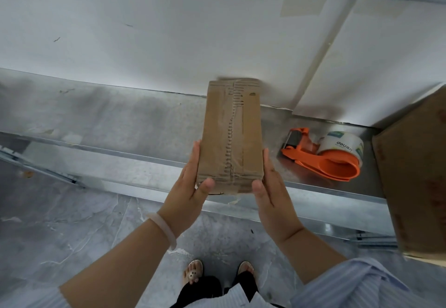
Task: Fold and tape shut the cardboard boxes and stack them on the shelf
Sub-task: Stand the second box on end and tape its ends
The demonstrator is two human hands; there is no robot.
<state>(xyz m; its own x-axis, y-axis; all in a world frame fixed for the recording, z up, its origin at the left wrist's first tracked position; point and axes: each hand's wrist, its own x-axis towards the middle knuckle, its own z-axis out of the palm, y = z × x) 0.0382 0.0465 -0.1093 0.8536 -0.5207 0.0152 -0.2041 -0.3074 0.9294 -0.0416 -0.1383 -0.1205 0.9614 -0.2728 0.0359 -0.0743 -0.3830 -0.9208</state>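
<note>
A small taped cardboard box (pixel 232 134) lies on the metal shelf (pixel 108 124), its long side running away from me toward the white wall. My left hand (pixel 190 187) presses flat against its left side, thumb on the near edge. Opposite it, my right hand (pixel 271 192) lies flat against the right side, thumb at the near right corner. The fingers of both hands are straight. Clear tape runs along the box's top seam. The box's near end overhangs the shelf's front edge slightly.
An orange tape dispenser (pixel 323 154) with a roll of clear tape lies on the shelf to the right of the box. A larger cardboard box (pixel 415 170) stands at the far right. The white wall (pixel 169 30) backs the shelf. Grey tiled floor (pixel 72 235) and my feet are below.
</note>
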